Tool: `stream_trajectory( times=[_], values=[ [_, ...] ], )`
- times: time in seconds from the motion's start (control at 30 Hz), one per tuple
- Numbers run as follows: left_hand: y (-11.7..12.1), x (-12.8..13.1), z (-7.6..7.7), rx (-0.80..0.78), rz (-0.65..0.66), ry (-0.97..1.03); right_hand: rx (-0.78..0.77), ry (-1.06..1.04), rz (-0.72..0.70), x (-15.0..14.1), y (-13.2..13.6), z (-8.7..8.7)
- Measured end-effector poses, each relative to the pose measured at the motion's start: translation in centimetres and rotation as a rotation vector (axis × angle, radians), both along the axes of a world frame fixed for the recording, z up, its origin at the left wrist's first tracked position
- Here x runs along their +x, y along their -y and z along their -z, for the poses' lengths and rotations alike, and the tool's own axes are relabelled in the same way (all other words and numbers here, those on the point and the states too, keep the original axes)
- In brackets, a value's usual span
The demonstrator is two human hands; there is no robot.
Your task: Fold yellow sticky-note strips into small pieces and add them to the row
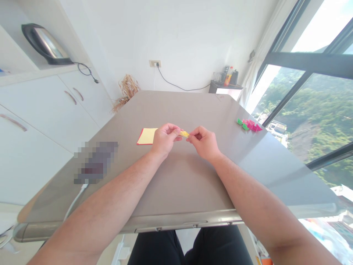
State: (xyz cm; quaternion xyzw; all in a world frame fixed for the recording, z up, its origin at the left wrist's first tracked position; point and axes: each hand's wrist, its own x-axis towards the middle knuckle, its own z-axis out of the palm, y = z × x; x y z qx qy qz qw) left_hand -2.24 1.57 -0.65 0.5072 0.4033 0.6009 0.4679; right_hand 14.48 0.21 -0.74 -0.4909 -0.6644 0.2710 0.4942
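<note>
Between my two hands is a small folded piece of yellow paper [184,134], held just above the table. My left hand [166,137] pinches its left end between thumb and fingers. The right end is gripped by the thumb and fingertips of my right hand [204,141]. Just left of my left hand lies a stack of pale yellow paper sheets [146,136] with red edges, partly covered by that hand. Several small folded paper pieces, pink [251,125] and green [245,127], sit together at the table's right side.
The grey table [182,184] spans the view. At its left lies a blurred-out dark device [96,162] with a white cable [75,200]. Dried stalks [127,90] stand behind the far left corner. A kettle [48,44] rests on the left counter, and windows [317,106] line the right.
</note>
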Motion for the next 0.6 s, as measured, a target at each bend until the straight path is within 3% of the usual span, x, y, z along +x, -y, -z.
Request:
stream_trajectory(
  times=[0.23,0.43,0.6],
  values=[
    [0.4,0.6,-0.1,-0.052,-0.057,0.095,-0.073,-0.217,-0.038,-0.4,-0.2,0.0],
    [0.2,1.0,0.0,-0.097,-0.097,0.153,-0.033,-0.169,-0.054,-0.6,-0.3,0.0],
    [0.3,1.0,-0.1,-0.103,-0.043,0.173,-0.020,-0.165,-0.002,-0.5,-0.3,0.2]
  ],
)
